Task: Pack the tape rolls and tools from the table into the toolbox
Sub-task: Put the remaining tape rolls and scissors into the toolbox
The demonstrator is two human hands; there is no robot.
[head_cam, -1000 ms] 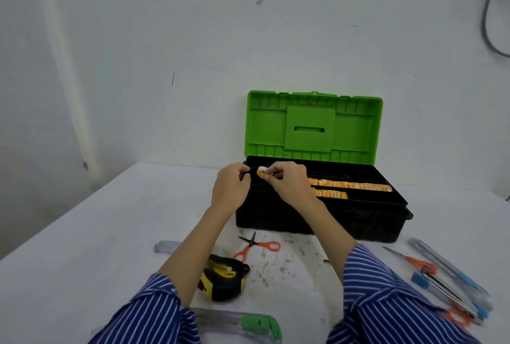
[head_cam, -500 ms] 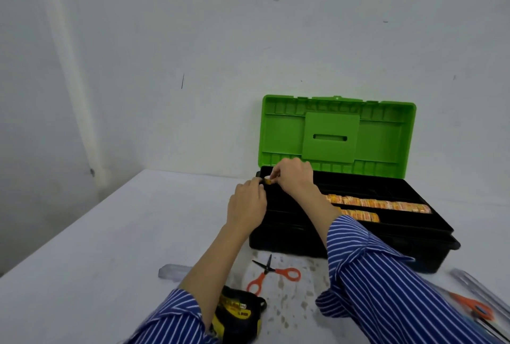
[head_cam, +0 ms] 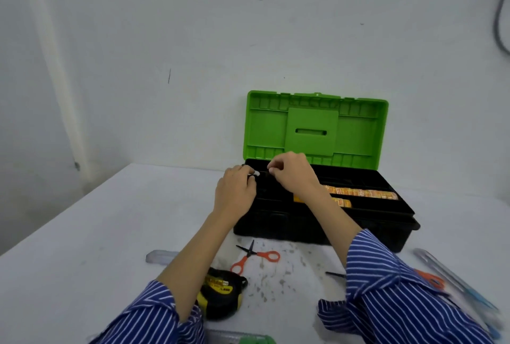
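The black toolbox (head_cam: pixel 303 230) stands with its green lid (head_cam: pixel 317 128) raised against the wall. Both hands hover over its back left corner. My left hand (head_cam: pixel 234 192) pinches a small white tape roll (head_cam: pixel 255 174) at its fingertips. My right hand (head_cam: pixel 292 175) is just to the right of it with its fingers curled and the tips pinched together; nothing shows between them. Orange tape rolls (head_cam: pixel 361 193) lie in rows in the tray's right half.
In front of the box lie orange-handled scissors (head_cam: pixel 256 256), a black and yellow tape measure (head_cam: pixel 220 294) and a clear case (head_cam: pixel 160 256). A green-handled tool (head_cam: pixel 254 340) is at the bottom edge. More scissors (head_cam: pixel 430 280) and blue tools (head_cam: pixel 466 291) lie at the right.
Both hands stay at the box's back left corner. The small roll was at my right fingertips earlier and now sits at my left fingertips. The camera view has shifted.
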